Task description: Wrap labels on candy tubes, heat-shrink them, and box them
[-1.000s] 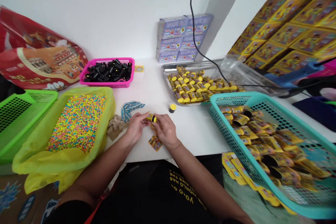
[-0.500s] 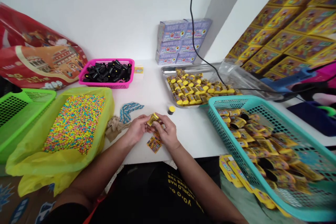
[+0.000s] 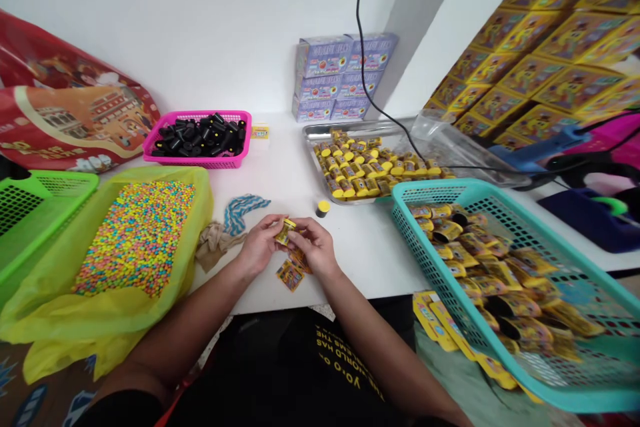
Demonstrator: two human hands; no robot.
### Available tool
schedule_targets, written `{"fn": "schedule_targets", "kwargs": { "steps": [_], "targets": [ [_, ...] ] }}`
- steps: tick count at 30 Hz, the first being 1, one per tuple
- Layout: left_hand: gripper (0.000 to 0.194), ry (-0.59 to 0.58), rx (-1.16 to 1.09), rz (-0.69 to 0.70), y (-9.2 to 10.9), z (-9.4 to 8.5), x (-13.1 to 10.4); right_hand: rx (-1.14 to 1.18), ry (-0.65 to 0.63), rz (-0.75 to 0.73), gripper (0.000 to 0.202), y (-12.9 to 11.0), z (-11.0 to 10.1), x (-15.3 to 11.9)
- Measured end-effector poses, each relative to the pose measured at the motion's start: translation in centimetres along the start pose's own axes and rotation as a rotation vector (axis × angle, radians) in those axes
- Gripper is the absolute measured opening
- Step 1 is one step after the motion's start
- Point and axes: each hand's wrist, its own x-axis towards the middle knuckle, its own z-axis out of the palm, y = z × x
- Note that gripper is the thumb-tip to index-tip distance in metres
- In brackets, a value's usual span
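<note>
Above the front of the white table, I hold a small yellow-capped canister point(image 3: 285, 231) with a printed yellow wrap, tilted between both hands. My left hand point(image 3: 259, 247) pinches its left side. My right hand point(image 3: 320, 250) is closed at its right side, with the thumb lying against the wrap. Just below my fingers lie printed yellow labels point(image 3: 290, 276), partly covered by my right hand. A bare black canister with a yellow cap point(image 3: 323, 208) stands upright on the table beyond my right hand.
Left are a yellow-lined basket of coloured candies point(image 3: 135, 233), a pink basket of black canisters point(image 3: 235, 161), and cloths point(image 3: 243, 210). Right are a metal tray point(image 3: 320, 177) of wrapped canisters and a teal basket point(image 3: 425, 267) of wrapped pieces. A black cable point(image 3: 361, 27) hangs over the tray.
The canister in my hands has turned slightly and its wrapped side shows more. My hands stay together around it. The whole view has shifted a little.
</note>
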Motion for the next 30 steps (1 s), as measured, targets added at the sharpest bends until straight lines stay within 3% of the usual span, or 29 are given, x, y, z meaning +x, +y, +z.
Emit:
{"fn": "schedule_targets", "kwargs": {
  "steps": [3, 7, 10, 15, 20, 22, 27, 30],
  "targets": [
    [0.035, 0.006, 0.017, 0.011, 0.09, 0.16, -0.20, 0.004, 0.009, 0.007, 0.028, 0.03, 0.18, -0.04],
    [0.037, -0.002, 0.004, -0.024, 0.09, 0.32, -0.33, 0.240, -0.031, 0.187, 0.026, -0.07, 0.29, 0.04],
    [0.040, 0.006, -0.008, -0.055, 0.14, 0.29, -0.29, 0.276, -0.019, 0.249, 0.030, -0.31, 0.29, 0.11],
    [0.044, 0.002, -0.028, -0.089, 0.15, 0.11, -0.16, 0.209, 0.000, 0.199, 0.032, -0.53, 0.33, 0.05],
    [0.039, 0.049, -0.001, 0.019, -0.12, 0.06, -0.06, 0.184, -0.035, 0.157, 0.025, -0.54, 0.13, -0.15],
    [0.041, 0.058, 0.000, -0.008, -0.21, 0.01, -0.03, 0.197, -0.035, 0.167, 0.023, -0.61, -0.01, -0.11],
    [0.046, -0.078, 0.057, -0.207, -0.19, 0.01, -0.15, 0.277, 0.138, 0.122, 0.020, -0.64, -0.35, 0.37],
    [0.047, -0.098, 0.088, -0.171, -0.20, 0.18, -0.35, 0.324, 0.205, 0.113, 0.016, -0.47, -0.55, 0.64]
  ]
}}
